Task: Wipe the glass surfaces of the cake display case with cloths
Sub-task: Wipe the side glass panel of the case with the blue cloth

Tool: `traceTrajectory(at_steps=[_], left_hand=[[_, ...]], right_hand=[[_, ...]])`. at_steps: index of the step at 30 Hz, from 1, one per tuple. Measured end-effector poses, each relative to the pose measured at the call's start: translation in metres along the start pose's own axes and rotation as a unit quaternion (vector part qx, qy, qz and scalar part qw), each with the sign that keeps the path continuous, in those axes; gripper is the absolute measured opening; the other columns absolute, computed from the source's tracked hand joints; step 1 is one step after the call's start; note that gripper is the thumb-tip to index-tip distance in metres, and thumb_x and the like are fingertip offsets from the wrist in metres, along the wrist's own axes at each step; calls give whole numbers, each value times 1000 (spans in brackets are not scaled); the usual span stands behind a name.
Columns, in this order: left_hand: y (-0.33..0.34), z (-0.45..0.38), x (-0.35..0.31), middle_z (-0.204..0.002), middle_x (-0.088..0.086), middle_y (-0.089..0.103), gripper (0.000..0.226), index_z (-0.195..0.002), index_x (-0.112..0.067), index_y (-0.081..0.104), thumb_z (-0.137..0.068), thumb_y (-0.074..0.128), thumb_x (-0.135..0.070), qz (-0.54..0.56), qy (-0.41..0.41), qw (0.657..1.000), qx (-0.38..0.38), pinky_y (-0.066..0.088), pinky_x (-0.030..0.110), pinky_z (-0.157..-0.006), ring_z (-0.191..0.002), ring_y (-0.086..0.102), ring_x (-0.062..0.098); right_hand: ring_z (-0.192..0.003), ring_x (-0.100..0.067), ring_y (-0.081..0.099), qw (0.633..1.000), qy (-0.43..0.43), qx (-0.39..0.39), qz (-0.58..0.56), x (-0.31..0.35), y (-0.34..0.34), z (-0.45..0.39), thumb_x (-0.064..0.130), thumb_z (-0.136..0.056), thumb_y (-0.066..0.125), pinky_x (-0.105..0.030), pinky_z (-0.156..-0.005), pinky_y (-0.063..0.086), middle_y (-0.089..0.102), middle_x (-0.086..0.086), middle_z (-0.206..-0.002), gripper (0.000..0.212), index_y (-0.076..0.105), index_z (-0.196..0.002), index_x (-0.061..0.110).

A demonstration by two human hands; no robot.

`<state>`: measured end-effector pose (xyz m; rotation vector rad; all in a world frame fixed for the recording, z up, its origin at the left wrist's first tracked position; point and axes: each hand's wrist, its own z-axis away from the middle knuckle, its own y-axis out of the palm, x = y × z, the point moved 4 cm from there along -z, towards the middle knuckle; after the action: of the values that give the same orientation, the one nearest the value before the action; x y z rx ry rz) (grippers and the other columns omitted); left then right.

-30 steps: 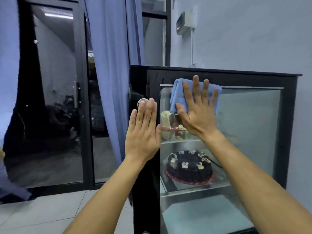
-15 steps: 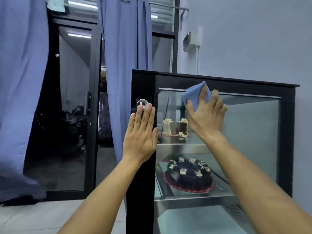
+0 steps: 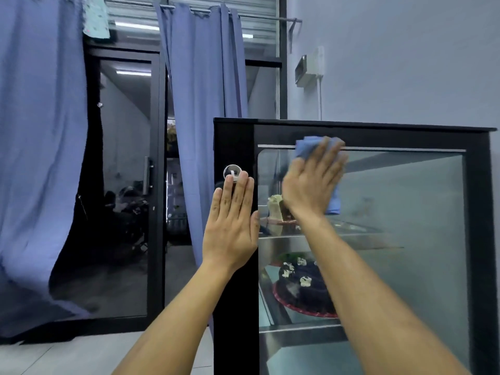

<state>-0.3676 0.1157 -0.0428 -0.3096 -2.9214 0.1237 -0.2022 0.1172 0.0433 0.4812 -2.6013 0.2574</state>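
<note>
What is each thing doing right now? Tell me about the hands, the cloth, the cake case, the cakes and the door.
Left hand: flat on the case's black frame.
Right hand: pressing the cloth on the glass.
Blue cloth: bunched under the hand.
Cake display case: shut.
Chocolate cake: whole, lower shelf.
Cake slice: upper shelf.
Glass door: closed.

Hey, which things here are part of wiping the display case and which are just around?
Part of the job:
blue cloth under the right hand
glass front
left hand, flat on the black frame

Just around:
chocolate cake
cake slice
curtains
glass door
</note>
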Motion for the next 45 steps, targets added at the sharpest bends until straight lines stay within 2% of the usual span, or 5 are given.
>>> traceTrajectory(at_steps=[4, 16, 31, 37, 45], left_hand=[[0, 5, 0, -174, 12, 7, 63, -165, -4, 16, -109, 28, -32, 11, -6, 1000, -6, 11, 47, -131, -161, 7, 28], [2, 45, -12, -174, 11, 12, 65, -164, -5, 21, -107, 31, -35, 22, -51, 998, 9, 11, 46, -130, -161, 10, 29], [5, 79, -19, -174, 11, 14, 63, -163, -5, 25, -107, 32, -34, -4, -10, 999, 45, 12, 46, -130, -161, 13, 28], [4, 80, -19, -173, 11, 15, 64, -163, -6, 27, -106, 35, -34, 9, -10, 999, 41, 17, 48, -128, -160, 15, 29], [-27, 38, 4, -154, 10, 47, 57, -151, -7, 49, -100, 49, -34, 136, -5, 991, -12, 37, 49, -115, -144, 44, 32]], right_hand=[[-156, -18, -19, 941, -334, 23, 54, 3, -1, -14, 37, -106, 22, -36, -128, -13, -9, -7, -172, 68, 3, -164, 9], [-160, -24, 4, 863, -495, 43, 92, 42, 9, -15, 36, -107, 26, -44, -130, 6, 11, -6, -173, 59, 20, -164, 24], [-160, -26, -3, 935, -352, 32, 16, 96, 19, 14, 35, -106, 25, -42, -130, -6, 3, -5, -174, 62, 17, -165, 21], [-160, -21, 3, 820, -559, 90, 88, 76, 13, -1, 34, -108, 27, -43, -131, 5, 13, -1, -173, 56, 23, -164, 26], [-160, -25, -5, 955, -296, 23, 24, 62, 11, 3, 37, -106, 27, -41, -129, -7, 3, -3, -174, 62, 16, -166, 23]])
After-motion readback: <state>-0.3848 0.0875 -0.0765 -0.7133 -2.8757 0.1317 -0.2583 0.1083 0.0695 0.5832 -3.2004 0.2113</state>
